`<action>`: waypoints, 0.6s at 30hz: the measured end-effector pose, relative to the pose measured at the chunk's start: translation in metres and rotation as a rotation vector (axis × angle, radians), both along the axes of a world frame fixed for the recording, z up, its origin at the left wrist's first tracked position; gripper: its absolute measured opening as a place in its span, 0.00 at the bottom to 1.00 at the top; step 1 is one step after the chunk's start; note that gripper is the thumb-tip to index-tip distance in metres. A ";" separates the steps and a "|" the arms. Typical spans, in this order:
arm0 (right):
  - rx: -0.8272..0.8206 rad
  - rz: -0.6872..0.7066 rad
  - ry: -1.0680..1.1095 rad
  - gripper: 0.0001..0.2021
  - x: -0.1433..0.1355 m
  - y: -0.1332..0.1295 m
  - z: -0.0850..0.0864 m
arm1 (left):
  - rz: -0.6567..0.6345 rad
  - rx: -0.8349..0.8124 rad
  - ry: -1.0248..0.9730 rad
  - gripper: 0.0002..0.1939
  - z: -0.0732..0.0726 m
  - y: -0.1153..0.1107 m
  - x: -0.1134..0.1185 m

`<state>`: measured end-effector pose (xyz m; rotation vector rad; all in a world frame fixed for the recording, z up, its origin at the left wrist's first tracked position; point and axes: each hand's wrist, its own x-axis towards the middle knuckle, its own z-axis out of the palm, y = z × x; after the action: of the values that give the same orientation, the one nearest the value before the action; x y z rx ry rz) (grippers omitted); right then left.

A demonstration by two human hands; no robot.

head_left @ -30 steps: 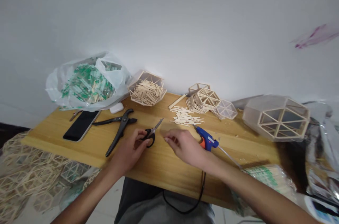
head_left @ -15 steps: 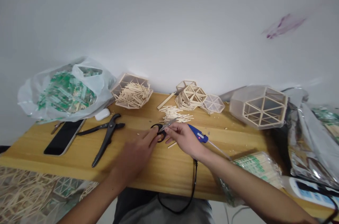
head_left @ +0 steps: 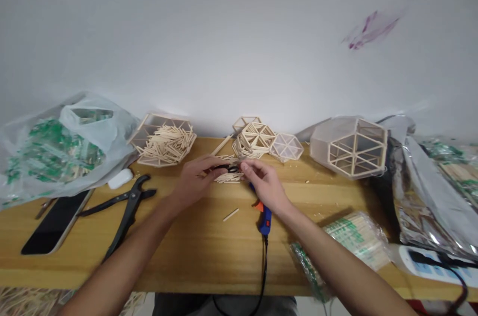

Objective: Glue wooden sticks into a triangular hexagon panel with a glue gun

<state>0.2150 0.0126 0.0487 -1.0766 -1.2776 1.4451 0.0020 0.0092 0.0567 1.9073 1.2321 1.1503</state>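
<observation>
My left hand (head_left: 197,179) is closed on the black handles of a pair of scissors (head_left: 233,169). Opposite it, my right hand (head_left: 263,181) pinches at the blade end, with thumb and fingers together; its fingers partly hide the blades. The scissors are above a pile of short wooden sticks (head_left: 228,178). Below my right hand, a blue glue gun (head_left: 265,221) with an orange trigger and a red switch lies on the table, its front end hidden by the hand. A single short stick (head_left: 230,214) lies apart on the wood.
Stick-framed hexagonal pieces (head_left: 256,137) stand by the wall. A hexagonal box (head_left: 164,144) holds loose sticks; a larger one (head_left: 351,149) stands right. Pliers (head_left: 129,214), a phone (head_left: 56,224) and a plastic bag (head_left: 112,131) are left. Wrapped sticks (head_left: 360,236) and a power strip (head_left: 418,266) are right.
Both hands have moved with the scissors toward the stick pile. The glue gun has turned so its cord end points toward me. My view has shifted, moving the tabletop leftward in the picture.
</observation>
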 end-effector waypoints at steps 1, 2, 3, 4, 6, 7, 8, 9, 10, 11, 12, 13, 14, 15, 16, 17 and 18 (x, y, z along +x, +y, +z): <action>-0.024 -0.008 0.038 0.22 0.002 0.001 0.001 | -0.013 0.081 -0.017 0.09 -0.002 0.003 0.001; -0.059 -0.002 0.082 0.22 0.003 0.002 0.003 | -0.028 0.156 -0.027 0.08 -0.005 0.004 0.002; -0.102 0.014 0.127 0.22 0.005 0.003 0.004 | -0.043 0.220 -0.028 0.08 -0.007 0.004 0.003; -0.147 0.032 0.170 0.22 0.006 0.003 0.006 | -0.052 0.274 -0.023 0.09 -0.009 0.003 0.004; -0.222 0.065 0.233 0.26 0.008 0.003 0.007 | -0.063 0.349 0.009 0.12 -0.013 -0.002 0.007; -0.243 0.078 0.247 0.27 0.009 0.003 0.007 | -0.064 0.376 0.029 0.14 -0.015 -0.006 0.008; -0.255 0.091 0.250 0.28 0.010 0.003 0.006 | -0.061 0.391 0.051 0.15 -0.015 -0.009 0.008; -0.257 0.101 0.243 0.26 0.011 0.003 0.005 | -0.052 0.391 0.074 0.17 -0.016 -0.013 0.008; -0.253 0.110 0.228 0.24 0.011 0.003 0.004 | -0.037 0.375 0.094 0.18 -0.016 -0.016 0.007; -0.245 0.117 0.208 0.22 0.011 0.002 0.002 | -0.025 0.342 0.105 0.18 -0.016 -0.019 0.006; -0.234 0.121 0.189 0.21 0.012 0.002 0.000 | -0.015 0.293 0.102 0.19 -0.016 -0.021 0.005; -0.223 0.124 0.174 0.20 0.012 0.002 -0.002 | -0.007 0.228 0.080 0.20 -0.016 -0.022 0.005; -0.213 0.127 0.162 0.20 0.011 0.001 -0.003 | -0.002 0.148 0.043 0.20 -0.017 -0.022 0.004; -0.205 0.130 0.154 0.20 0.011 0.001 -0.005 | -0.001 0.062 -0.003 0.20 -0.017 -0.022 0.005; -0.197 0.133 0.150 0.20 0.011 0.000 -0.007 | -0.002 -0.030 -0.052 0.20 -0.018 -0.022 0.006; -0.189 0.136 0.147 0.20 0.010 -0.002 -0.008 | 0.000 -0.118 -0.100 0.19 -0.019 -0.021 0.009; -0.179 0.140 0.140 0.20 0.009 -0.003 -0.008 | 0.005 -0.193 -0.143 0.17 -0.020 -0.021 0.011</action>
<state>0.2243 0.0100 0.0404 -0.9976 -1.1598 1.7364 0.0132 -0.0118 0.0371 1.6520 1.2236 1.1074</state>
